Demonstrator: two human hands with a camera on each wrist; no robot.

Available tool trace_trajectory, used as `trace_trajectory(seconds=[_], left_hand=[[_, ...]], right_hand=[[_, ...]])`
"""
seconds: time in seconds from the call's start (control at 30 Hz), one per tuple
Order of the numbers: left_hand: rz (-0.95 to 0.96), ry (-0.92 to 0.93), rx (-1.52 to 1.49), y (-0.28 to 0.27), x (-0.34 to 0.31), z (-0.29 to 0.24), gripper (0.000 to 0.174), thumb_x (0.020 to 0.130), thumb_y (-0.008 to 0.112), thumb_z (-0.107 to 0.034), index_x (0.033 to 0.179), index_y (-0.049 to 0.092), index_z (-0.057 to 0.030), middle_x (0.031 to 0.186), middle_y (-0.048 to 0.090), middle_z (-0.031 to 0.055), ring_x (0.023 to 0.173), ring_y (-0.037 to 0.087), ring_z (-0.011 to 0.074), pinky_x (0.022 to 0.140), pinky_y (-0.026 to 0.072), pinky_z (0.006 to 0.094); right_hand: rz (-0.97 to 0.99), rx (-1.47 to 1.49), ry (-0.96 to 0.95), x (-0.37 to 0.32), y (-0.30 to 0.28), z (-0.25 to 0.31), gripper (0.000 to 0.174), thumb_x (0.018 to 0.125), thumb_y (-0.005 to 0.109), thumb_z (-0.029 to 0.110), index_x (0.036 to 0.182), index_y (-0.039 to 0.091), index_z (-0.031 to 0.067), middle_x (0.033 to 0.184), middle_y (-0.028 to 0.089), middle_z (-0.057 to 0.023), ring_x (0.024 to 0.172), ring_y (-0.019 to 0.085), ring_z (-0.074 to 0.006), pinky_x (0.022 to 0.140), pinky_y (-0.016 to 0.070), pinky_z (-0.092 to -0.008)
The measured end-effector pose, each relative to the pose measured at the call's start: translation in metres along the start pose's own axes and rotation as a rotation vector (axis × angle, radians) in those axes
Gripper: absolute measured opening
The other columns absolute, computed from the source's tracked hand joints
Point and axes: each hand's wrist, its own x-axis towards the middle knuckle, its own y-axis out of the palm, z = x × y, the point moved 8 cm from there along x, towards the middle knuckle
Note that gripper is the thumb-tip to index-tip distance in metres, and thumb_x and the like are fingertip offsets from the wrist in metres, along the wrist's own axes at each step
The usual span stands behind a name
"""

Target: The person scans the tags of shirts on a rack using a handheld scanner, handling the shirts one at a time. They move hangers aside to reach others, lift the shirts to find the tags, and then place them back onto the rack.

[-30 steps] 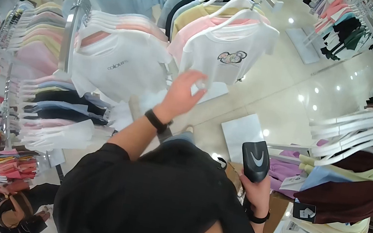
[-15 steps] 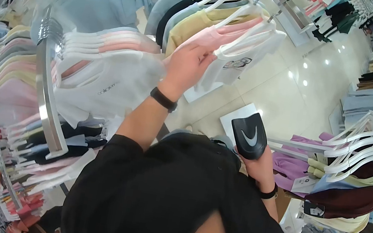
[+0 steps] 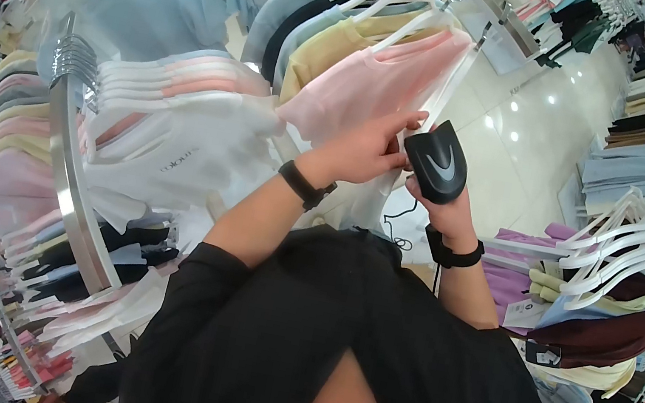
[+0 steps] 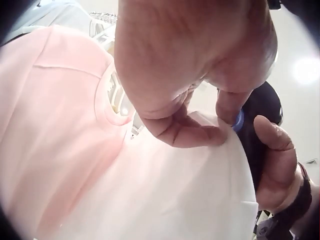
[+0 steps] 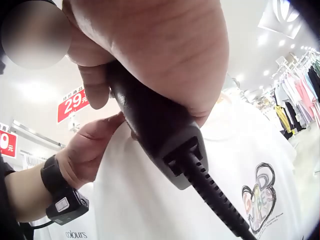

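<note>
My left hand (image 3: 357, 151) pinches the edge of a white T-shirt (image 4: 175, 190) between thumb and fingers. The shirt hangs on a white hanger (image 3: 452, 78) at the rack's end, and its printed front (image 5: 259, 200) shows in the right wrist view. In my right hand (image 3: 453, 216) I grip a black barcode scanner (image 3: 438, 163) by its handle, with its cable running down. The scanner's head is right at the left fingertips and the pinched cloth. Beside the white shirt hangs a pink T-shirt (image 3: 379, 73).
Yellow, blue and dark shirts hang behind the pink one. At the left, white shirts (image 3: 186, 143) hang beside a metal rail (image 3: 71, 183). Empty white hangers (image 3: 612, 248) and a maroon garment (image 3: 613, 339) are at the right. A red price sign (image 5: 72, 105) stands nearby.
My left hand has moved right along the white T-shirt, which has turned edge-on. My right hand has raised the barcode scanner up and left, beside the left fingers.
</note>
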Motion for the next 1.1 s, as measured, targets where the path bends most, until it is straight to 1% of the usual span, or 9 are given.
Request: trace_trajectory(seconds=[0.07, 0.17, 0.2, 0.3, 0.43, 0.53, 0.63, 0.83, 1.1], left_hand=[[-0.032, 0.048, 0.005, -0.004, -0.002, -0.001, 0.060, 0.089, 0.075, -0.004, 0.145, 0.051, -0.0043, 0.120, 0.061, 0.0116, 0.081, 0.063, 0.0161, 0.076, 0.0544, 0.0324], [-0.079, 0.091, 0.090, -0.010, -0.008, -0.009, 0.049, 0.086, 0.079, -0.004, 0.130, 0.057, -0.0043, 0.109, 0.060, 0.0095, 0.084, 0.065, 0.0175, 0.078, 0.0554, 0.0336], [-0.096, 0.099, 0.132, -0.012, -0.011, -0.014, 0.045, 0.085, 0.080, -0.004, 0.125, 0.059, -0.0047, 0.106, 0.059, 0.0088, 0.085, 0.066, 0.0181, 0.079, 0.0557, 0.0339], [-0.053, 0.098, 0.219, -0.008, -0.017, -0.021, 0.040, 0.085, 0.079, -0.001, 0.119, 0.058, -0.0035, 0.114, 0.061, 0.0093, 0.099, 0.068, 0.0217, 0.088, 0.0571, 0.0330], [-0.160, 0.178, 0.372, -0.005, -0.022, -0.040, 0.040, 0.080, 0.081, -0.005, 0.114, 0.060, -0.0056, 0.107, 0.062, 0.0109, 0.089, 0.069, 0.0300, 0.080, 0.0557, 0.0404], [-0.173, 0.265, 0.435, -0.003, -0.025, -0.044, 0.036, 0.078, 0.078, -0.004, 0.110, 0.062, -0.0050, 0.107, 0.063, 0.0123, 0.090, 0.067, 0.0363, 0.079, 0.0556, 0.0435], [-0.193, 0.266, 0.444, -0.004, -0.026, -0.046, 0.032, 0.077, 0.077, -0.003, 0.106, 0.063, -0.0048, 0.104, 0.064, 0.0121, 0.089, 0.066, 0.0379, 0.078, 0.0555, 0.0444], [-0.204, 0.219, 0.440, -0.002, -0.040, -0.042, 0.030, 0.076, 0.076, -0.002, 0.103, 0.064, -0.0039, 0.102, 0.064, 0.0120, 0.088, 0.066, 0.0376, 0.077, 0.0551, 0.0445], [-0.180, 0.246, 0.471, 0.006, -0.058, -0.029, 0.040, 0.075, 0.077, 0.000, 0.111, 0.063, -0.0041, 0.112, 0.064, 0.0113, 0.097, 0.067, 0.0353, 0.083, 0.0563, 0.0416]], right_hand=[[0.001, -0.022, -0.033, 0.000, 0.000, -0.004, 0.054, 0.082, 0.085, 0.006, 0.130, 0.061, -0.0005, 0.120, 0.071, -0.0062, 0.110, 0.064, -0.0137, 0.098, 0.0512, -0.0326], [-0.010, -0.178, -0.048, -0.006, 0.005, 0.012, 0.050, 0.083, 0.084, 0.005, 0.128, 0.063, 0.0003, 0.117, 0.070, -0.0060, 0.107, 0.064, -0.0135, 0.094, 0.0514, -0.0331], [0.028, -0.150, 0.003, -0.008, 0.006, 0.008, 0.060, 0.081, 0.085, 0.005, 0.135, 0.058, -0.0007, 0.124, 0.069, -0.0075, 0.112, 0.064, -0.0151, 0.099, 0.0504, -0.0325], [0.016, -0.129, -0.039, -0.011, 0.011, 0.018, 0.063, 0.081, 0.082, 0.002, 0.138, 0.055, 0.0004, 0.128, 0.065, -0.0076, 0.116, 0.062, -0.0158, 0.101, 0.0488, -0.0322], [0.020, -0.122, -0.050, -0.011, 0.015, 0.023, 0.065, 0.079, 0.080, -0.001, 0.139, 0.054, 0.0012, 0.127, 0.064, -0.0074, 0.116, 0.061, -0.0161, 0.102, 0.0479, -0.0318], [0.091, -0.196, -0.056, -0.009, 0.018, 0.020, 0.066, 0.078, 0.080, 0.000, 0.139, 0.054, 0.0010, 0.126, 0.065, -0.0076, 0.115, 0.062, -0.0161, 0.101, 0.0479, -0.0317], [0.078, -0.218, -0.069, -0.009, 0.019, 0.024, 0.067, 0.078, 0.080, 0.000, 0.139, 0.054, 0.0007, 0.125, 0.065, -0.0080, 0.115, 0.062, -0.0164, 0.101, 0.0478, -0.0319], [0.101, -0.215, -0.037, -0.014, 0.022, 0.015, 0.070, 0.076, 0.077, 0.000, 0.142, 0.053, -0.0006, 0.128, 0.065, -0.0103, 0.117, 0.062, -0.0181, 0.103, 0.0474, -0.0325], [0.161, -0.163, -0.024, -0.020, 0.029, 0.006, 0.068, 0.075, 0.076, 0.000, 0.140, 0.054, -0.0004, 0.125, 0.066, -0.0101, 0.115, 0.062, -0.0191, 0.102, 0.0475, -0.0333]])
